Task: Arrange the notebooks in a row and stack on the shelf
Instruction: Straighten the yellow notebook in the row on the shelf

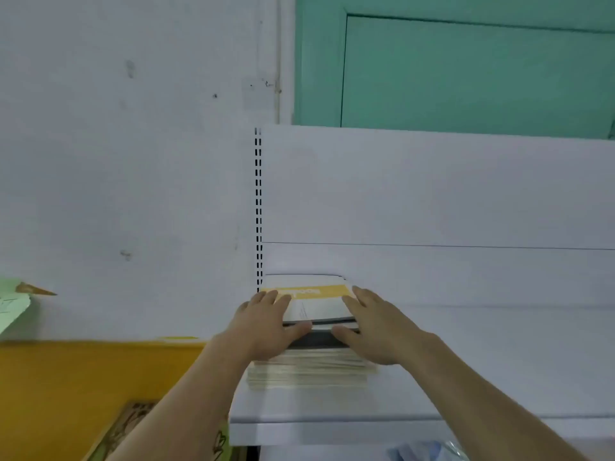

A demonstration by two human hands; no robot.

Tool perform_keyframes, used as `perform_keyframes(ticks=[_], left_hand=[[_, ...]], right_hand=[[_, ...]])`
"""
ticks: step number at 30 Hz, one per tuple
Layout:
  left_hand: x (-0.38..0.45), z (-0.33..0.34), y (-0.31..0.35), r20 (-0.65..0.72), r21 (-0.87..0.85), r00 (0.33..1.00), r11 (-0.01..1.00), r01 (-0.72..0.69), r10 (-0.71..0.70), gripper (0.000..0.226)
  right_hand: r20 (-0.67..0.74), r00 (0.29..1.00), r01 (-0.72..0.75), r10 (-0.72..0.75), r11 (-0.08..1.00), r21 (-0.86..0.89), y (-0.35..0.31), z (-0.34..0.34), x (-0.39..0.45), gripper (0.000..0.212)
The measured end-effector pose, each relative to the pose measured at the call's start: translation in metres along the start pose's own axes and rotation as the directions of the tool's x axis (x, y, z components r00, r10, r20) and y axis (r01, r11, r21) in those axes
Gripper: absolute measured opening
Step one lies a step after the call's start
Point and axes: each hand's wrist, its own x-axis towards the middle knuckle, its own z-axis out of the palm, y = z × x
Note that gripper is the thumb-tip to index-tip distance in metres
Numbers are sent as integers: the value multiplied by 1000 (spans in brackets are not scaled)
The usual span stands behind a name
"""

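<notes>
White metal shelf (pixel 466 377), one pile of notebooks (pixel 312 367) sitting at its left end right up by the slotted upright (pixel 258 207). That's where things are at. Looks to me like I'm in the squaring-up step: the pile is down on the shelf and I'm bracketing it from both sides to get the edges lined up.

Top notebook (pixel 316 304) has a yellow band across the far end and it's sitting a bit askew from the dark-covered one under it, so the upper few aren't flush yet. Lower part of the pile is just pale page edges, slightly fanned toward the front.

Grip-wise: my left hand (pixel 266 324) is flat against the left side, fingers pretty much straight and lying along the top cover's edge, thumb tucked across the front edge. My right hand (pixel 376 327) mirrors it on the right side, fingers straight, thumb touching the front of the dark cover. Neither hand is wrapped around anything, it's more pressing than holding.

Next bit, I reckon, is a gentle squeeze inward and a nudge back toward the rear panel, without shoving the loose top ones off. Rest of the shelf to the right is where a row would go.
</notes>
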Motion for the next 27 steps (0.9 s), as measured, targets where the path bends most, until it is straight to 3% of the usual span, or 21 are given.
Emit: perform_keyframes(ticks=[4,8,14,17,19,21,22,24,27], left_hand=[[9,12,-2,49,65,999,998,-8,5,81],[10,14,-8,-13,10,1000,1000,-8,8,78],[8,-8,-4,-19,-16,999,999,43,-44,77],[3,-12,-1,-207,-99,978,995,8,-28,81],[1,-16,5,-431,-183,896,983,30,-108,92],[-4,-23,15,-466,-419,828,902,103,-312,98],[-6,-26,21,-396,-534,844,839,108,-361,99],[-12,-29,37,-205,-742,932,669,50,-297,96],[-19,-26,62,-67,-967,974,253,-10,-214,58]], right_hand=[[22,996,84,-82,993,-83,15,11,19,75],[-158,960,218,-230,972,-86,23,25,25,44],[-272,923,248,-274,961,-126,25,16,15,37],[-461,838,174,-292,944,-281,19,6,12,23],[-582,759,122,-291,942,-312,15,1,11,23],[-696,667,46,-267,946,-319,7,-3,8,26],[-744,616,22,-257,950,-311,1,-5,5,26],[-809,522,41,-271,955,-293,-11,-2,0,26],[-795,501,176,-343,939,-295,-31,9,-7,13]])
